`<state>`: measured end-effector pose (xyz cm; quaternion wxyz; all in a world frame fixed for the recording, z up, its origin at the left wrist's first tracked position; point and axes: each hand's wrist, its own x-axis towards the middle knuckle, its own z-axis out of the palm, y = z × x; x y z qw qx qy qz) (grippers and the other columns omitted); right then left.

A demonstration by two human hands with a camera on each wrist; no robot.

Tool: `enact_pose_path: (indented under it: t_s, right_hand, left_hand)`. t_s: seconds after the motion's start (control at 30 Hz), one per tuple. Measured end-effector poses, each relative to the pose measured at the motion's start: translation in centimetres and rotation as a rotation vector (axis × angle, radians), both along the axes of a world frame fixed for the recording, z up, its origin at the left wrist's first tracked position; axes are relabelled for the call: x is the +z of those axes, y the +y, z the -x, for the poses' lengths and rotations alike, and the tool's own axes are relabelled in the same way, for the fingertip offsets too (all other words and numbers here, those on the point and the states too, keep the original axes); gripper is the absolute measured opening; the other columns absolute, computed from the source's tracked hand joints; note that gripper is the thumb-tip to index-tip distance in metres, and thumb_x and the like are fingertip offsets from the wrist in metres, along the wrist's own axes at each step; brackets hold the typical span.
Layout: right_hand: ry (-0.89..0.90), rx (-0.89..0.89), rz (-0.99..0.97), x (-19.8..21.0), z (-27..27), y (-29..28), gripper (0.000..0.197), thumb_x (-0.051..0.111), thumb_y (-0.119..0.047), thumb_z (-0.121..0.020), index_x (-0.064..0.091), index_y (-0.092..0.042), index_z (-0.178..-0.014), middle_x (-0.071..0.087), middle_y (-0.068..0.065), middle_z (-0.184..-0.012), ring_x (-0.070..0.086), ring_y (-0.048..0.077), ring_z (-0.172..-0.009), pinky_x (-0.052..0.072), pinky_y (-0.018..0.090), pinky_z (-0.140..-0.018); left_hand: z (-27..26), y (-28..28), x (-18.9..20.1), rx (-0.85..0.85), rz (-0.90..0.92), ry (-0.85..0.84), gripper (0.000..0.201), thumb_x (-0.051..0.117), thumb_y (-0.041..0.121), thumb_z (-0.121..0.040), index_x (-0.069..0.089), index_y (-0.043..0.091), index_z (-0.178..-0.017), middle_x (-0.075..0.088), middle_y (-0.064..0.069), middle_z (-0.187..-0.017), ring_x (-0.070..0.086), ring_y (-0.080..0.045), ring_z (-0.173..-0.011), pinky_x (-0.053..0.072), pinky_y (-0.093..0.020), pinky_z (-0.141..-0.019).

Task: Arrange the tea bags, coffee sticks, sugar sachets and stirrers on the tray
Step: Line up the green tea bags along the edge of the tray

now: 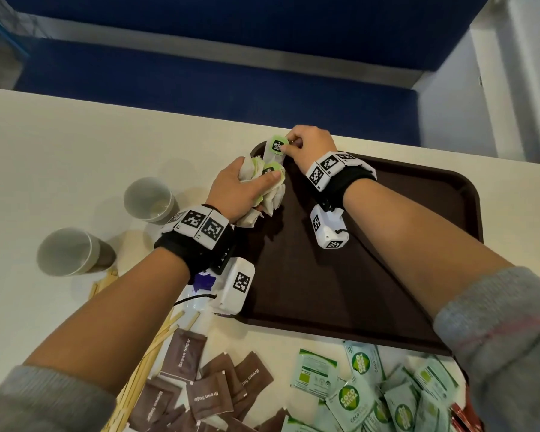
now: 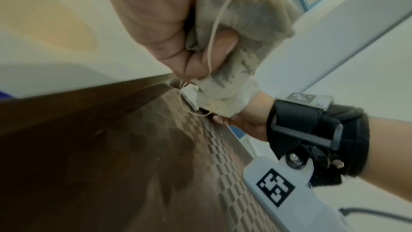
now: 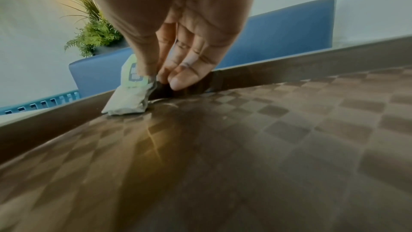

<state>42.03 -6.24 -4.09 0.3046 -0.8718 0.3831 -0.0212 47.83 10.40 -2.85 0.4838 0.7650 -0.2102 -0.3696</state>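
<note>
Right grip [image 1: 309, 145] pinches tea bag [image 3: 129, 100].

1. We see the left hand [image 1: 242, 190] gripping a bunch of tea bags [image 1: 270, 194] over the brown tray's [image 1: 387, 244] far left corner.
2. The right hand [image 1: 309, 145] pinches one tea bag's green tag [image 1: 277, 145].
3. Two paper cups [image 1: 148, 199] stand left of the tray.

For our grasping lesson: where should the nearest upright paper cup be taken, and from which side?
Wrap the side wall of the paper cup from its left, away from the stirrers. It stands upright and open-topped; its round, tapered wall suits a wrap-around grip below the rim.
</note>
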Motion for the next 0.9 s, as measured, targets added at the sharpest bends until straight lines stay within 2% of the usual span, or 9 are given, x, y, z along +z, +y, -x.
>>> enact_pose_path:
  t_s: [0.13,0.3,0.4,0.47,0.6,0.67,0.77,0.83,0.9]
  right_hand:
    - [0.028,-0.007,-0.004,0.3,-0.7,-0.1,0.019,0.062,-0.024,-0.089,0.063,-0.012,-0.104,0.057,0.0,-0.087,0.052,0.014,-0.081,0.044,0.025,-0.074]
    - [0.031,-0.043,-0.037,0.3,-0.9,0.3,0.025,0.061,-0.021,-0.09,0.059,-0.015,-0.114,0.066,0.007,-0.103,0.061,0.019,-0.095,0.041,0.021,-0.074]
    - [-0.089,-0.08,-0.021,1.1,-0.2,0.6,0.033,0.062,-0.024,-0.089,0.055,-0.016,-0.12,0.064,0.001,-0.094,0.057,0.013,-0.091,0.039,0.02,-0.077]
    - [-0.17,-0.092,-0.063,2.1,0.7,1.1,0.029,0.061,-0.032,-0.09,0.059,-0.017,-0.115,0.061,-0.004,-0.088,0.056,0.01,-0.085,0.042,0.021,-0.078]
    - [-0.21,0.031,-0.417,2.2,2.4,2.7,0.024,0.055,-0.039,-0.092,0.067,-0.019,-0.092,0.068,-0.001,-0.082,0.068,0.018,-0.081,0.056,0.044,-0.083]
    - [-0.236,0.074,-0.518,2.1,3.2,3.4,0.022,0.054,-0.035,-0.093,0.069,-0.018,-0.093,0.07,0.005,-0.088,0.069,0.023,-0.084,0.055,0.048,-0.084]
    - [-0.317,0.022,-0.671,2.7,3.9,4.2,0.023,0.053,-0.021,-0.095,0.066,-0.004,-0.105,0.067,0.013,-0.098,0.066,0.025,-0.088,0.057,0.04,-0.082]
    - [-0.366,0.033,-0.759,3.1,4.2,4.6,0.02,0.054,-0.011,-0.093,0.063,-0.004,-0.11,0.065,0.013,-0.1,0.064,0.024,-0.09,0.055,0.039,-0.084]
    - [-0.371,0.089,-0.722,3.3,4.4,4.7,0.02,0.055,-0.005,-0.092,0.063,-0.008,-0.109,0.065,0.008,-0.098,0.063,0.018,-0.087,0.055,0.034,-0.083]
  left_hand:
    - [-0.3,-0.1,-0.2,0.041,0.02,0.032,0.041,0.072,0.049,-0.072,0.063,0.015,-0.093,0.07,-0.005,-0.087,0.065,-0.018,-0.078,0.056,-0.045,-0.084]
    - [-0.2,-0.3,-0.6,0.032,0.018,0.038,0.041,0.073,0.047,-0.074,0.063,0.015,-0.097,0.071,-0.004,-0.09,0.066,-0.017,-0.08,0.056,-0.043,-0.084]
    - [-0.3,-0.3,-0.9,0.037,0.018,0.054,0.049,0.072,0.055,-0.069,0.063,0.015,-0.097,0.071,-0.007,-0.088,0.067,-0.02,-0.077,0.057,-0.047,-0.081]
    - [-0.4,-0.2,-0.9,0.04,0.033,0.064,0.043,0.071,0.053,-0.072,0.064,0.016,-0.092,0.071,-0.006,-0.084,0.065,-0.018,-0.072,0.057,-0.044,-0.078]
    - [-0.3,-0.1,-0.6,0.084,0.093,0.15,0.032,0.066,0.046,-0.082,0.064,0.015,-0.087,0.064,0.001,-0.064,0.057,-0.012,-0.054,0.048,-0.032,-0.062]
    - [-0.1,-0.1,-0.4,0.098,0.106,0.2,0.032,0.063,0.042,-0.087,0.063,0.01,-0.086,0.061,0.002,-0.056,0.054,-0.01,-0.047,0.046,-0.028,-0.056]
    - [0.2,0.2,-0.2,0.082,0.128,0.239,0.03,0.06,0.041,-0.09,0.065,0.013,-0.08,0.061,0.005,-0.052,0.054,-0.009,-0.045,0.046,-0.026,-0.056]
    - [0.2,0.4,-0.1,0.072,0.171,0.3,0.032,0.059,0.042,-0.089,0.066,0.014,-0.077,0.059,0.003,-0.05,0.052,-0.009,-0.043,0.045,-0.026,-0.055]
    - [0.2,0.4,0.1,0.058,0.206,0.351,0.032,0.061,0.045,-0.086,0.067,0.014,-0.079,0.06,0.002,-0.052,0.051,-0.009,-0.042,0.043,-0.027,-0.055]
